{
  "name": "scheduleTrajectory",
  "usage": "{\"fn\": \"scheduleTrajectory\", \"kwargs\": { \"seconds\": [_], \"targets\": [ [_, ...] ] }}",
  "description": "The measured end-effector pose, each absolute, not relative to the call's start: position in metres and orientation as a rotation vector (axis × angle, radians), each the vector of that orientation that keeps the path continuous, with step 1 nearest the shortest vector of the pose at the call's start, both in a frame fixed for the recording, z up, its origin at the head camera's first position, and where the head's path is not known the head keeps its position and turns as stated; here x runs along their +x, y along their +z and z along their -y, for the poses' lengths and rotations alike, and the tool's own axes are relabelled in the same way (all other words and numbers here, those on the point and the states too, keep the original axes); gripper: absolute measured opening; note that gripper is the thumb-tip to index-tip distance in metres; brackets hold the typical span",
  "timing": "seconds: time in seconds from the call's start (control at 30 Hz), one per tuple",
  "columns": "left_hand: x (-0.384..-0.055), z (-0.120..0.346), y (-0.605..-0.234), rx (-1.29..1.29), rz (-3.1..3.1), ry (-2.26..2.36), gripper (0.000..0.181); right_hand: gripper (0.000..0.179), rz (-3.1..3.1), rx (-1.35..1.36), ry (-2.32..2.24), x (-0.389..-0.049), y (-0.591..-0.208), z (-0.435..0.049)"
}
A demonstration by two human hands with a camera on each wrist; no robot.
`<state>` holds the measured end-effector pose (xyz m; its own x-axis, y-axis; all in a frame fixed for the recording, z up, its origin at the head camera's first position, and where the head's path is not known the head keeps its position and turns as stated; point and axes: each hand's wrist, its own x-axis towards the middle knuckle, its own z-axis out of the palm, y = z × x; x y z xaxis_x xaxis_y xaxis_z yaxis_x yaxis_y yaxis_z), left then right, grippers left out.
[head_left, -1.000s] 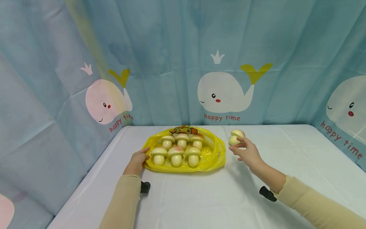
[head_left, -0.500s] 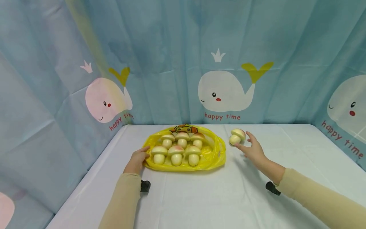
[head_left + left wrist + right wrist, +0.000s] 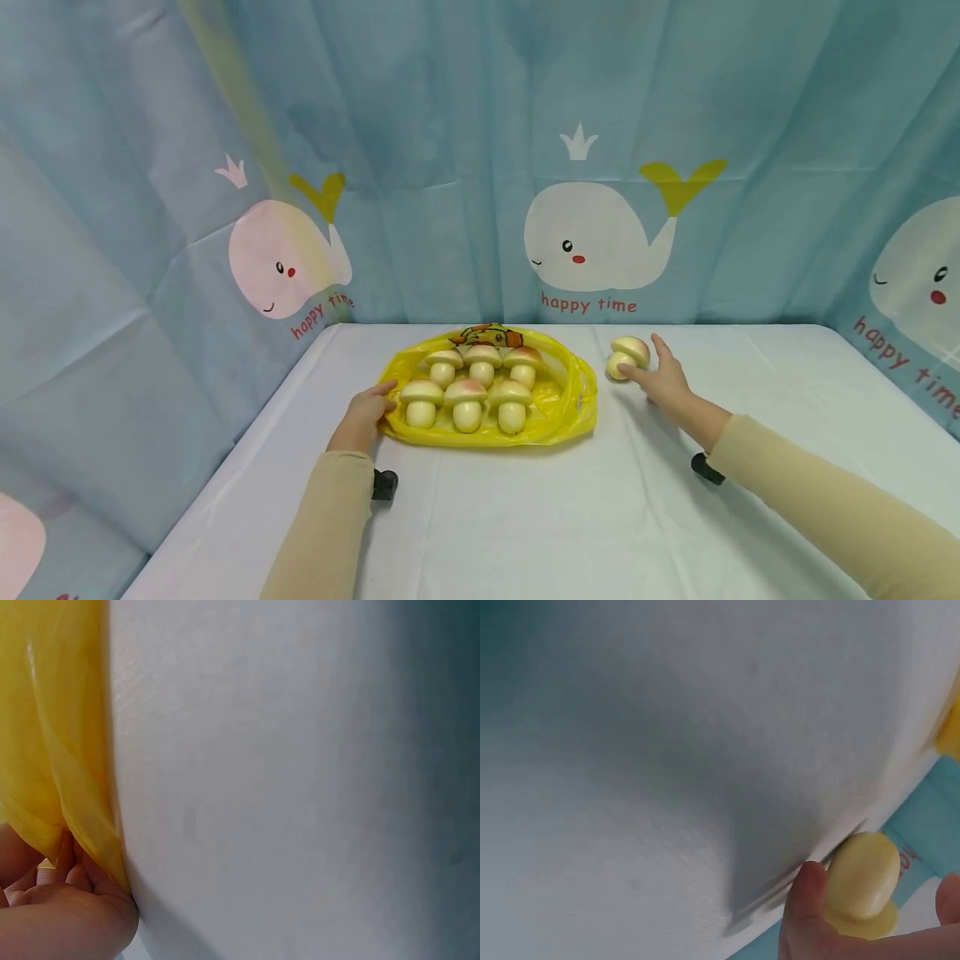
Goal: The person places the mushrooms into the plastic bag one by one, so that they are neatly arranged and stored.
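My left hand (image 3: 363,418) holds the left edge of a yellow plastic bag (image 3: 555,423); in the left wrist view the fingers (image 3: 52,874) curl at its folded edge. Several toy mushrooms with pale stems and cream, pink-tinged caps, such as one front mushroom (image 3: 467,408), stand in two rows on the bag. A separate toy mushroom (image 3: 632,350) leans on the table to the bag's right. Around it my right hand (image 3: 667,387) spreads thumb and fingers, the thumb right at the stem. In the right wrist view, the mushroom (image 3: 864,877) sits between thumb and fingers.
A white cloth covers the table (image 3: 525,525). Behind it hangs a blue curtain (image 3: 450,167) printed with whales and lettering. An orange-and-brown cartoon print (image 3: 487,337) shows at the bag's back edge. Black wrist cameras (image 3: 384,485) sit under both sleeves.
My right thumb and fingers have parted from the separate mushroom's stem and spread wide, moving to its right side. The left hand keeps its place at the bag. The view has shifted slightly.
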<state>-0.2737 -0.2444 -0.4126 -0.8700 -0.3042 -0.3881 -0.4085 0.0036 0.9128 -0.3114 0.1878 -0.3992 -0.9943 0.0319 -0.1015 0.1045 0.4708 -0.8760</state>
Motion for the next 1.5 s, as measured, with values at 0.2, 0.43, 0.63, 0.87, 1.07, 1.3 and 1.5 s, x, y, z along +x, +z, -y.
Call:
{"fn": "scheduleTrajectory", "kwargs": {
  "seconds": [0.2,0.43,0.63,0.87,1.07,1.3,1.5],
  "targets": [
    [-0.272,0.243,-0.411,-0.764,-2.151,2.045,0.054,0.091,-2.616,0.175,-1.537,-0.323,-0.398,-0.186],
    [-0.276,0.243,-0.414,-0.764,-2.169,2.02,0.054,0.091,-2.61,0.218,-1.51,-0.334,-0.398,-0.184],
    [-0.277,0.243,-0.417,-0.725,-2.148,2.066,0.055,0.088,-2.615,0.202,-1.502,-0.338,-0.399,-0.184],
    [-0.27,0.238,-0.409,-0.704,-2.151,2.087,0.054,0.085,-2.653,0.214,-1.488,-0.338,-0.398,-0.182],
    [-0.274,0.241,-0.412,-0.723,-2.147,2.074,0.054,0.085,-2.704,0.177,-1.48,-0.336,-0.398,-0.183],
    [-0.274,0.245,-0.413,-0.731,-2.17,2.027,0.053,0.083,-2.715,0.152,-1.529,-0.335,-0.4,-0.182],
    [-0.271,0.243,-0.411,-0.712,-2.172,2.051,0.054,0.08,-2.685,0.131,-1.573,-0.331,-0.4,-0.183]
  ]
}}
